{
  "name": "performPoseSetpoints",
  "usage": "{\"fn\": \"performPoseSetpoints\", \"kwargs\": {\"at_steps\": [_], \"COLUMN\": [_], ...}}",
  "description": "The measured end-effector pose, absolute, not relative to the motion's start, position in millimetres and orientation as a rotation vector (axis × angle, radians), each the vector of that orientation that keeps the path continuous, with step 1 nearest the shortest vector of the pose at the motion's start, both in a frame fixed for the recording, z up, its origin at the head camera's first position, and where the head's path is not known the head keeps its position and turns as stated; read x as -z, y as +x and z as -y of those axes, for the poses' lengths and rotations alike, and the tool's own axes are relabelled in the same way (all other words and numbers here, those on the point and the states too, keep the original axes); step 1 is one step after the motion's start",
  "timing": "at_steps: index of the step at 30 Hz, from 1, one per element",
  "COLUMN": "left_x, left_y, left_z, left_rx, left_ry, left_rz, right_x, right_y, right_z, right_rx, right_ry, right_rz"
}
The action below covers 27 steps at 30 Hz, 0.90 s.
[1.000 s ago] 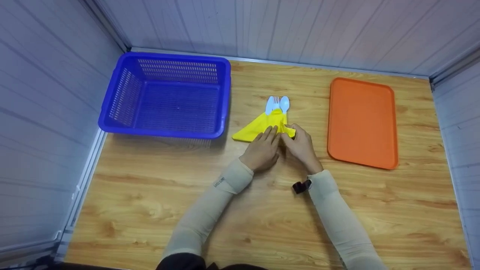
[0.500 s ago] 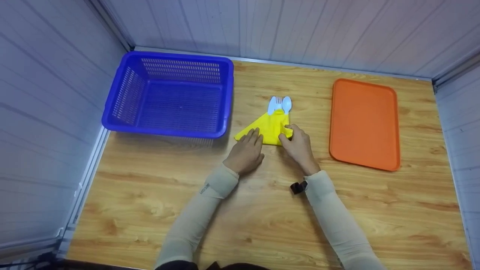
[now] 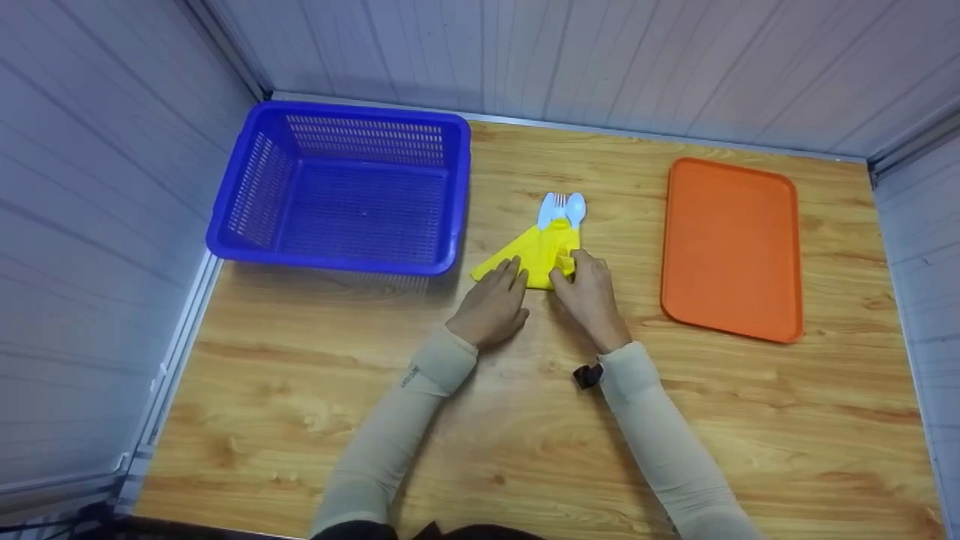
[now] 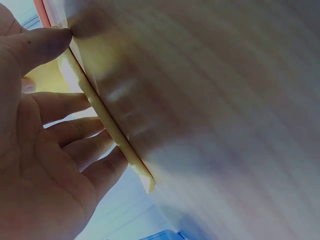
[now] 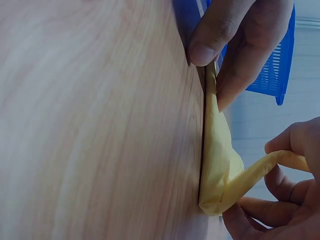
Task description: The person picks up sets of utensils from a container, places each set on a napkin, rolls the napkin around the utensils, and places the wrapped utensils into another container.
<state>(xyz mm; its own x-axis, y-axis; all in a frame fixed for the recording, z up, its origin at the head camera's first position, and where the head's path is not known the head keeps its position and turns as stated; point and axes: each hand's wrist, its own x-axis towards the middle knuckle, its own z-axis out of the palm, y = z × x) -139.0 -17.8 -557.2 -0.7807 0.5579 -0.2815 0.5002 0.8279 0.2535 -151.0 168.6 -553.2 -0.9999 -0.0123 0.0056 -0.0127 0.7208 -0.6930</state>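
A yellow cloth napkin (image 3: 534,253), folded to a triangle, lies on the wooden table. The heads of a white knife (image 3: 545,211), fork (image 3: 559,205) and spoon (image 3: 576,209) stick out beyond its far edge; their handles are hidden under the cloth. My left hand (image 3: 491,306) rests its nearly straight fingers on the napkin's left part, fingertips on the cloth in the left wrist view. At the right side, my right hand (image 3: 590,298) pinches the napkin's loose flap (image 5: 257,172), which stands raised and bent over in the right wrist view.
A blue perforated basket (image 3: 337,264) stands at the back left, close to the panel walls. To the right of the hands lies an orange tray (image 3: 731,247). Wooden tabletop (image 3: 510,450) stretches in front, and panel walls border the back and sides.
My left hand has slid left along the napkin, uncovering its near middle. My right hand has moved slightly left, drawing the pinched flap inward over the napkin.
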Motion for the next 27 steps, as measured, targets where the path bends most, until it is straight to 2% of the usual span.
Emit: {"fn": "performPoseSetpoints", "kwargs": {"at_steps": [15, 27], "left_x": [559.2, 560.4], "left_y": [-139.2, -140.2], "left_z": [17.2, 17.0], "left_rx": [-0.264, -0.206], "left_ry": [0.779, 0.812], "left_rz": [-2.666, -2.676], "right_x": [553.6, 550.9], "right_y": [-146.3, -146.5], "right_z": [-166.7, -174.7], "right_rx": [-1.192, -1.187], "right_ry": [0.037, 0.18], "right_rz": [2.919, 3.008]}}
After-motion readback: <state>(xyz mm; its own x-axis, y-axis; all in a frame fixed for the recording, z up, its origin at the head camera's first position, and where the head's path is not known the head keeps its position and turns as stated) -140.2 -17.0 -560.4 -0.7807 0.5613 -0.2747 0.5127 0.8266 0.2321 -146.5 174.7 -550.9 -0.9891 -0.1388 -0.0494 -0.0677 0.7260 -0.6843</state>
